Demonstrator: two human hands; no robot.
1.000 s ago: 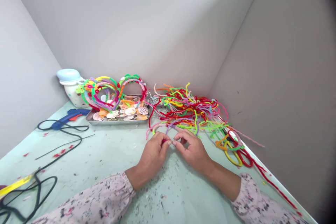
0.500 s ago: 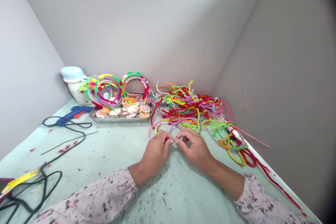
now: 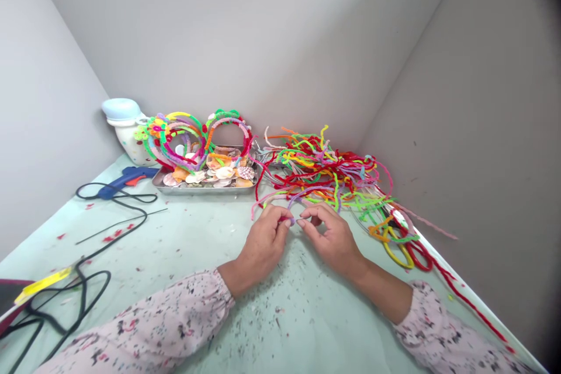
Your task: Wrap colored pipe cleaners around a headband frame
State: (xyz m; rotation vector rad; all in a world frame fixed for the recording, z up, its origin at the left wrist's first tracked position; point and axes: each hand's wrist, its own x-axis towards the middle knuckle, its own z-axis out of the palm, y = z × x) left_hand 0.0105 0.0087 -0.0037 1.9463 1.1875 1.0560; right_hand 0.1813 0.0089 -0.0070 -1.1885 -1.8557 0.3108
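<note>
My left hand [image 3: 263, 243] and my right hand [image 3: 333, 239] meet at the fingertips in front of me. My left fingers are pinched on a small red pipe cleaner end [image 3: 286, 219]. My right fingertips curl close beside that pinch, and what they grip is hidden. A thin lilac and pink pipe cleaner [image 3: 274, 194] arcs just beyond my left hand. A tangled heap of multicoloured pipe cleaners [image 3: 324, 172] lies just beyond my hands, with yellow and red loops [image 3: 398, 254] to its right.
A steel tray [image 3: 188, 190] of seashells stands behind decorated pipe cleaner headbands [image 3: 199, 140]. Nearby are a white lidded jar [image 3: 127, 137] and a blue hot glue gun [image 3: 127, 176] with a black cord [image 3: 118, 210]. Grey walls [image 3: 416, 128] bound the pale green table [image 3: 144, 251].
The whole view has slid slightly upward and to the right. My hands stay together at the fingertips, and my right fingers have shifted a little.
</note>
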